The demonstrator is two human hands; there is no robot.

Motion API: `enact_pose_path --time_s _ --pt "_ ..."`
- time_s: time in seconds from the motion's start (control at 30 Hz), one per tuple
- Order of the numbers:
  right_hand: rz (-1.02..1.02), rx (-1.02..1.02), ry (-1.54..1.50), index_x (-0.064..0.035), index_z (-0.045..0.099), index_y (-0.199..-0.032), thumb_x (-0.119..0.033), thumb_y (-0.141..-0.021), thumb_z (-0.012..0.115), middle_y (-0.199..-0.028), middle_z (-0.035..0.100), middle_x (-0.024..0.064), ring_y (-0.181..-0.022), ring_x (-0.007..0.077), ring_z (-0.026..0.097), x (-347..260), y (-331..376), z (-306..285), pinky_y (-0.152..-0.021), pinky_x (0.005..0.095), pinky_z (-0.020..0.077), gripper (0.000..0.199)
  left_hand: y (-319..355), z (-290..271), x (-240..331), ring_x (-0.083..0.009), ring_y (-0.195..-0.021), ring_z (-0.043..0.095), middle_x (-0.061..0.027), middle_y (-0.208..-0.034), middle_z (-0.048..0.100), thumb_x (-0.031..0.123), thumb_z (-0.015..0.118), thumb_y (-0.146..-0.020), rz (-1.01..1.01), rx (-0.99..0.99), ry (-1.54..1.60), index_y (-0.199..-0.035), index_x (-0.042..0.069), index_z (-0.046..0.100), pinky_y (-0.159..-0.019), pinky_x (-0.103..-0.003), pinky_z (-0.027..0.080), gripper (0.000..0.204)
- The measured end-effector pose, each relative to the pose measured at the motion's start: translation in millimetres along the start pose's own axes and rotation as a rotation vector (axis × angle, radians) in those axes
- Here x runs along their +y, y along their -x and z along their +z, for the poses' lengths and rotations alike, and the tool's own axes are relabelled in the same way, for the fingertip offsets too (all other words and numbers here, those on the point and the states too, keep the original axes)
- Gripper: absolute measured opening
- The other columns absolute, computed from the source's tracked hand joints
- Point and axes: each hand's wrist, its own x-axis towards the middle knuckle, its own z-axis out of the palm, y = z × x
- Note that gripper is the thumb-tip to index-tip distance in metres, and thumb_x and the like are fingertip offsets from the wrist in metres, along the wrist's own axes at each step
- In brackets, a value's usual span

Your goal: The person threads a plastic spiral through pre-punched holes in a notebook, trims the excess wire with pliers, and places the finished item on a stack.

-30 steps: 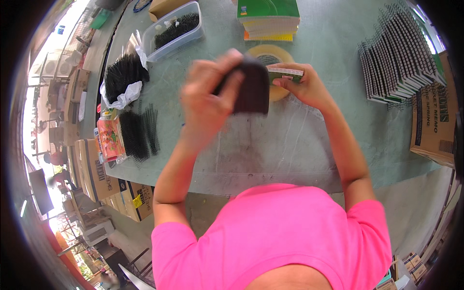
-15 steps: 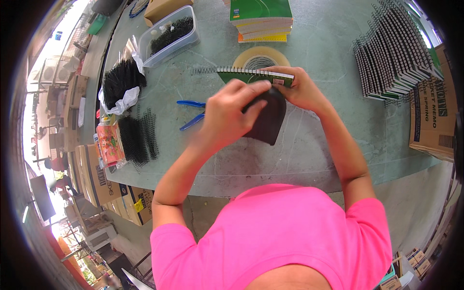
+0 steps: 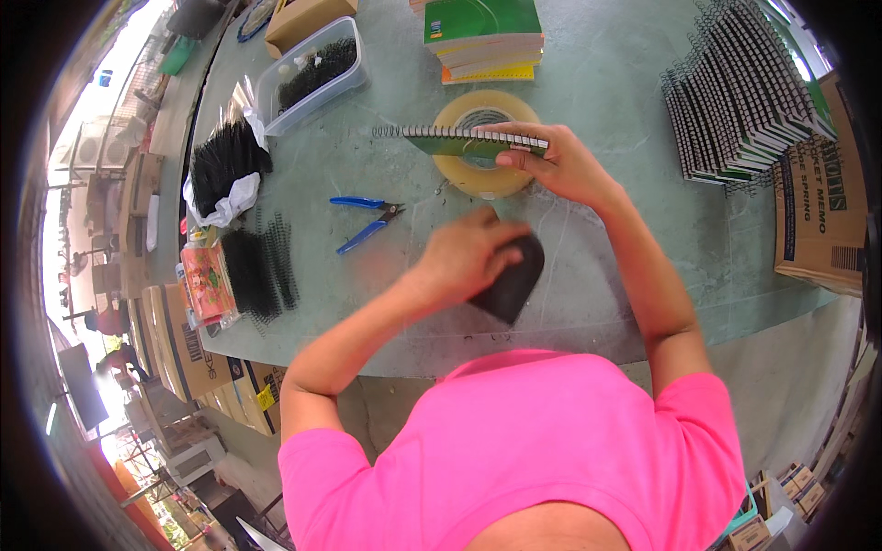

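My right hand (image 3: 565, 165) grips a green-covered memo pad (image 3: 450, 145) by its right end, the thumb on the near side. A black wire spiral (image 3: 390, 132) runs along the pad's top edge and sticks out past its left end. Underneath the pad lies a wide roll of clear tape (image 3: 491, 188). Nearer my body, my left hand (image 3: 473, 255), smeared by motion, has its fingers closed over the upper part of a dark flat piece with a rounded end (image 3: 510, 289); exactly what it is I cannot tell. Blue-handled cutters (image 3: 363, 220) lie open on the table, left of that hand.
At the far side stands a stack of green-covered pads (image 3: 482, 46). Spiral-bound pads (image 3: 744, 110) are piled at the right beside a cardboard box (image 3: 822, 202). Leftward are a clear bin of black spirals (image 3: 312, 78), a bag of spirals (image 3: 225, 170) and loose spirals (image 3: 257, 266).
My left hand has drawn away from the pad toward my body, and the dark piece has come with it. The right hand still holds the pad, and more of the tape roll shows.
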Motion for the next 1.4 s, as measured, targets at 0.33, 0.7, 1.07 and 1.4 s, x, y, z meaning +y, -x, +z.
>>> enact_pose_path --time_s 0.33,0.7,1.07,1.4 --pt "-0.134 0.240 0.031 -0.0061 0.067 -0.100 -0.016 -0.079 0.068 -0.090 0.066 0.0111 -0.073 0.0234 0.059 -8.7 3.3 -4.8 -0.069 0.0326 0.0475 0.023 -49.1 -56.6 6.7 -0.0276 -0.089 0.057 -0.0106 -0.099 0.058 0.023 0.066 -0.081 0.209 0.638 -0.461 -0.105 0.006 0.061 -0.075 -0.038 0.044 0.030" --pt "0.198 0.125 0.337 0.0004 0.065 -0.083 -0.023 -0.075 0.073 -0.060 0.054 0.0131 -0.052 0.0173 0.045 -8.9 5.5 -23.5 -0.052 0.0338 0.0406 0.026 -72.7 -55.5 2.7 -0.0286 -0.087 0.058 -0.0121 -0.091 0.061 0.015 0.065 -0.080 0.199 0.422 -0.240 -0.103 0.003 0.061 -0.076 -0.039 0.045 0.026" --pt "0.196 0.072 0.398 0.0013 0.065 -0.083 -0.019 -0.077 0.066 -0.066 0.060 0.0191 -0.058 0.0291 0.059 -14.1 8.1 -25.1 -0.055 0.0368 0.0448 0.021 -82.9 -47.0 11.5 -0.0289 -0.082 0.061 -0.0137 -0.089 0.063 0.007 0.065 -0.074 0.222 0.460 -0.052 -0.094 0.003 0.064 -0.074 -0.036 0.050 0.020" --pt "0.060 0.052 0.554 -0.0016 0.064 -0.084 -0.020 -0.081 0.066 -0.069 0.062 0.0167 -0.064 0.0269 0.063 -21.0 9.4 -9.3 -0.061 0.0351 0.0489 0.019 -71.8 -57.3 14.3 -0.0334 -0.079 0.059 -0.0148 -0.086 0.059 0.004 0.066 -0.070 0.123 0.419 0.004 -0.088 0.001 0.059 -0.070 -0.035 0.048 0.019"
